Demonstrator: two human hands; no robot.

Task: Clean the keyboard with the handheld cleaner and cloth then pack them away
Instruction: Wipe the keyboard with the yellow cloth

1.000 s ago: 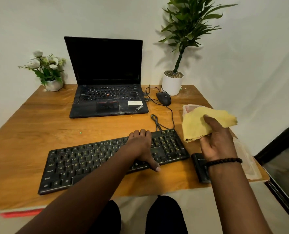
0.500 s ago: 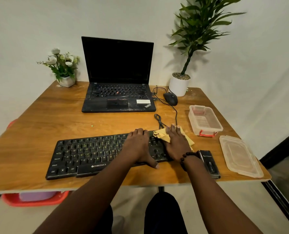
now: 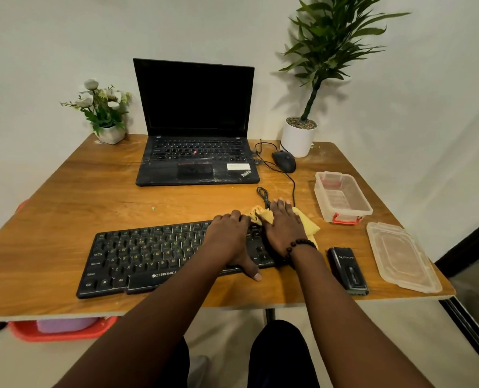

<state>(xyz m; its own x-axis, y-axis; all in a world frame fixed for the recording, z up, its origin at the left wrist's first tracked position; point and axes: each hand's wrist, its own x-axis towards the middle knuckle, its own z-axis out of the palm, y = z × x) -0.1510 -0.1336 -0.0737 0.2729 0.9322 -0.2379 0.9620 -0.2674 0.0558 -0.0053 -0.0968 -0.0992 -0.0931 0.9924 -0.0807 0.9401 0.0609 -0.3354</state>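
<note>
A black keyboard [image 3: 148,253] lies across the front of the wooden table [image 3: 78,197]. My left hand [image 3: 229,239] rests flat on its right half, fingers straight, thumb over the front edge. My right hand [image 3: 283,225] presses a yellow cloth [image 3: 306,224] flat onto the keyboard's right end; the cloth sticks out past my fingers and to the right. The black handheld cleaner [image 3: 347,270] lies on the table to the right of the keyboard, untouched.
A clear plastic box [image 3: 344,200] with red clips stands at the right, its lid [image 3: 400,256] near the table's front right corner. An open laptop [image 3: 196,152], a mouse [image 3: 284,161] with cable, a potted plant [image 3: 299,135] and a flower pot [image 3: 106,127] line the back.
My right hand brought the yellow cloth down from above the box onto the keyboard's right end and now presses it there. The left hand stays on the keyboard.
</note>
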